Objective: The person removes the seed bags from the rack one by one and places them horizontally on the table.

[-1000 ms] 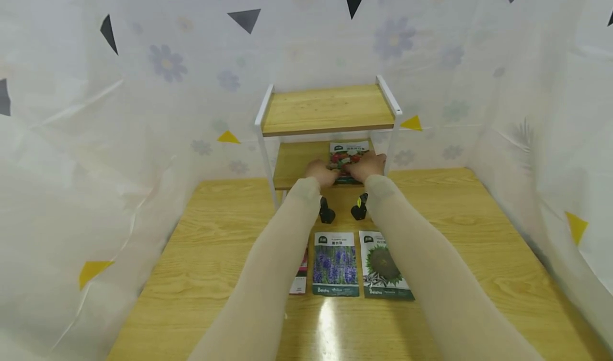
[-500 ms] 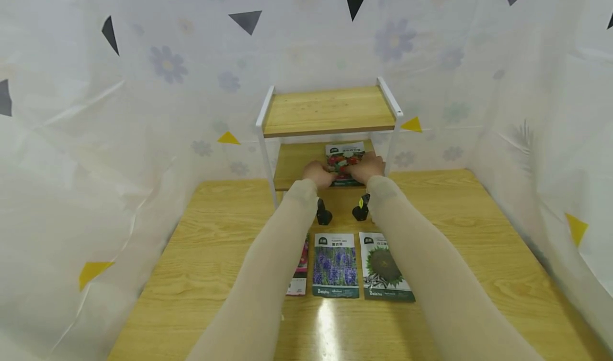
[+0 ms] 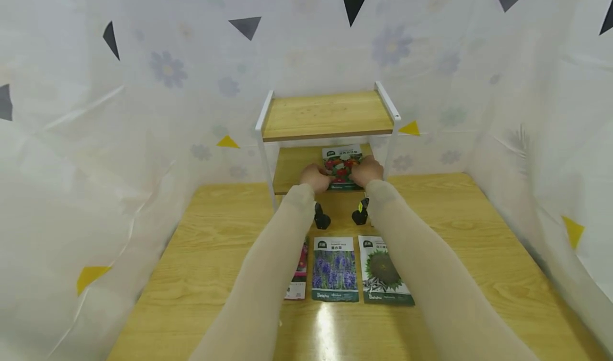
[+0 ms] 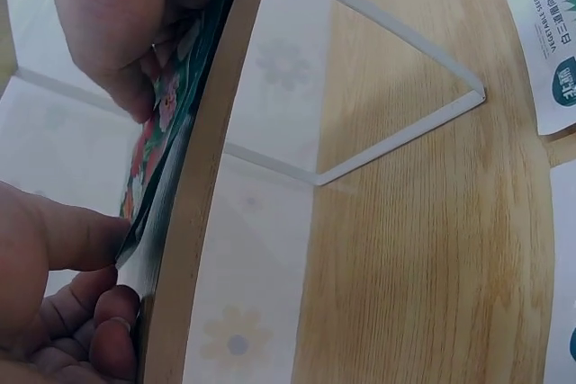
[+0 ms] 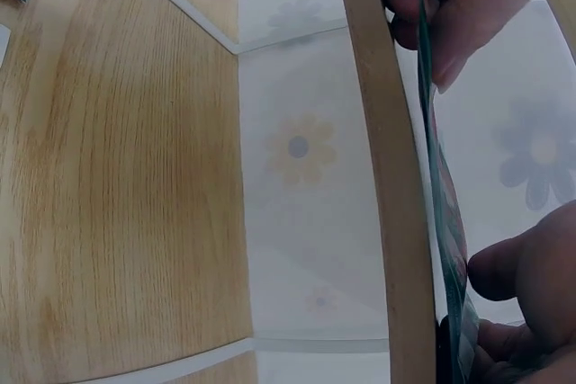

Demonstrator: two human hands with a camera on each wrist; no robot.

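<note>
A seed packet (image 3: 341, 165) with red and white flowers and a dark green lower band lies on the lower shelf board (image 3: 293, 164), toward its right side. My left hand (image 3: 315, 178) pinches the packet's left edge near its front corner, thumb above and curled fingers below, as the left wrist view shows. At the opposite edge, my right hand (image 3: 367, 170) holds the packet with its thumb (image 5: 495, 269) on the printed face and fingers tucked under. The packet's front edge runs along the brown board edge (image 5: 387, 168).
Over both hands sits the upper shelf board (image 3: 328, 115) between white side frames. On the table before the rack lie a lavender packet (image 3: 334, 270), a sunflower packet (image 3: 383, 270) and a pink-flower packet (image 3: 299, 281) partly behind my left sleeve. Dark wrist devices (image 3: 322, 218) hang under the wrists.
The red-flower packet has slid left and slightly turned on the lower shelf, with my left hand shifting left alongside. The packets on the table stay put; the head view has tilted slightly.
</note>
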